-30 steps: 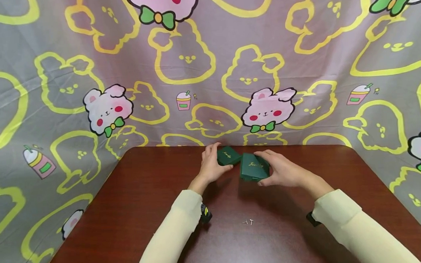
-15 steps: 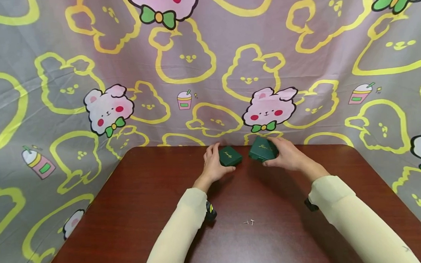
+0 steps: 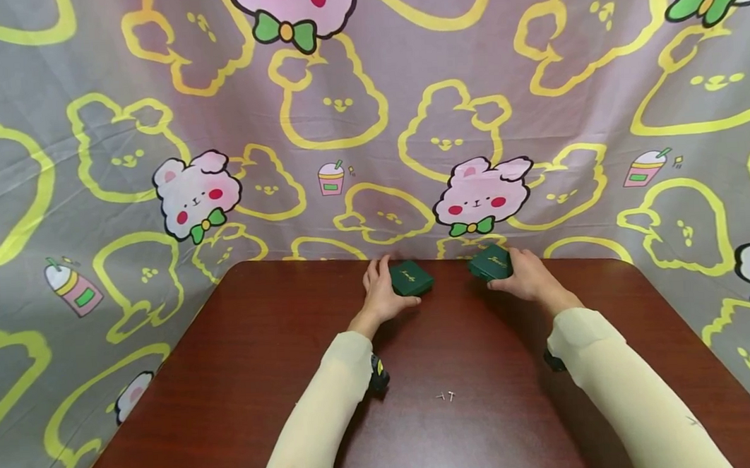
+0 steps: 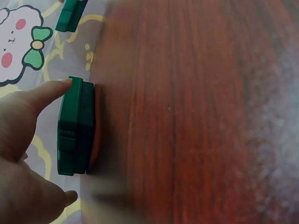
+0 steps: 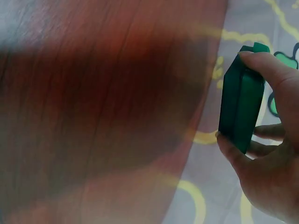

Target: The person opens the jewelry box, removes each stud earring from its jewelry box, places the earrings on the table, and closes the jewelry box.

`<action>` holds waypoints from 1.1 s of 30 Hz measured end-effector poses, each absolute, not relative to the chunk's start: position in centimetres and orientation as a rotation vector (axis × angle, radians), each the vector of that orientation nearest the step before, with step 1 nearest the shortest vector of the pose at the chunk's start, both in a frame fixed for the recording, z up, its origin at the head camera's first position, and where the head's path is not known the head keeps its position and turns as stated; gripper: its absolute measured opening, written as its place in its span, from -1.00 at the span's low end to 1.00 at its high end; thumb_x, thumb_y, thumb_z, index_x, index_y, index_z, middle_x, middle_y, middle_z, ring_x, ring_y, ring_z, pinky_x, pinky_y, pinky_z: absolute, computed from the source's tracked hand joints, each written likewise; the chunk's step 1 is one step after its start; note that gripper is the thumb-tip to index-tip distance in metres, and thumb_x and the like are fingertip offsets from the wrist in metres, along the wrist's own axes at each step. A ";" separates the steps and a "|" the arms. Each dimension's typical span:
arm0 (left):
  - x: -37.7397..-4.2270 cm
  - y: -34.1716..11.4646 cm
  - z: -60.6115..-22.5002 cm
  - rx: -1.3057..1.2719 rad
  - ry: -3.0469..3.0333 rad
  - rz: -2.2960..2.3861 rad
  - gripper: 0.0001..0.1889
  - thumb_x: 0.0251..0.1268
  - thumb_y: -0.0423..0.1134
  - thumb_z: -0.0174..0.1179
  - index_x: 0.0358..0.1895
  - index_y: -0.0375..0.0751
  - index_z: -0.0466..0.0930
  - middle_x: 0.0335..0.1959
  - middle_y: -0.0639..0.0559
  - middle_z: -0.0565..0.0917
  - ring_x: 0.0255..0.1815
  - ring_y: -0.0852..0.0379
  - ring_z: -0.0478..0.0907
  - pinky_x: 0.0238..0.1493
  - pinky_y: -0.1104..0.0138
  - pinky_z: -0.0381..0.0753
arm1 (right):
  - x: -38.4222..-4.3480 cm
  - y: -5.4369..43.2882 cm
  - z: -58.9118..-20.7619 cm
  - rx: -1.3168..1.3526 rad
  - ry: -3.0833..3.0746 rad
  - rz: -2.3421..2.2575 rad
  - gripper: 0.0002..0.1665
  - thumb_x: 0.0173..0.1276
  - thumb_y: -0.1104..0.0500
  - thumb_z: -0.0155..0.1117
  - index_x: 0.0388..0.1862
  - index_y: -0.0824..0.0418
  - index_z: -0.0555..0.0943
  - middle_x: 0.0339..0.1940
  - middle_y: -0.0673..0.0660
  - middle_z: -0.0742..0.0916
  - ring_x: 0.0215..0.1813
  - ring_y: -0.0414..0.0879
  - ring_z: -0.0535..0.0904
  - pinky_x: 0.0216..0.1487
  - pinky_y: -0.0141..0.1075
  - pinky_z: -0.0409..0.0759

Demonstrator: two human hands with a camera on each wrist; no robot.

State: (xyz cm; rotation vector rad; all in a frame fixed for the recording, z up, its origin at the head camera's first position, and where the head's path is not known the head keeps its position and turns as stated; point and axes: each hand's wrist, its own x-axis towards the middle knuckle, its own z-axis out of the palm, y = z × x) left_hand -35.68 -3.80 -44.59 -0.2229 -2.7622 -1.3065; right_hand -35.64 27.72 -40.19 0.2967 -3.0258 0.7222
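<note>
Head view: right hand (image 3: pixel 528 274) clamps its fingers on one jewelry box (image 3: pixel 492 262), likely light, stiff, best side-gripped; left hand (image 3: pixel 380 297) spreads fingers apart beside another jewelry box (image 3: pixel 412 278).

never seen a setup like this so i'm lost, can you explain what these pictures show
There is no machine: the left grip and right grip are a person's bare hands. The wide picture is taken from the head, looking forward and down; the other two from the left and right wrists. On the reddish-brown table lie two tiny pin-like pieces. The right grip holds a green box with gold lettering. The left grip is at a similar box; its thumb seems to touch a corner, but whether it truly holds the box is hard to tell.
</note>
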 end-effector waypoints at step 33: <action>-37.0 -3.5 -45.6 -0.232 -2.885 -1.265 0.22 0.07 -0.12 0.59 0.66 -0.14 -0.16 0.60 -0.25 -0.03 0.61 -0.27 -0.09 0.46 -0.11 0.24 | -35.5 30.6 -42.1 0.134 -3.111 0.616 0.09 0.29 -0.12 0.44 0.49 0.53 0.17 0.37 0.60 0.26 0.31 0.52 0.22 0.21 0.42 0.35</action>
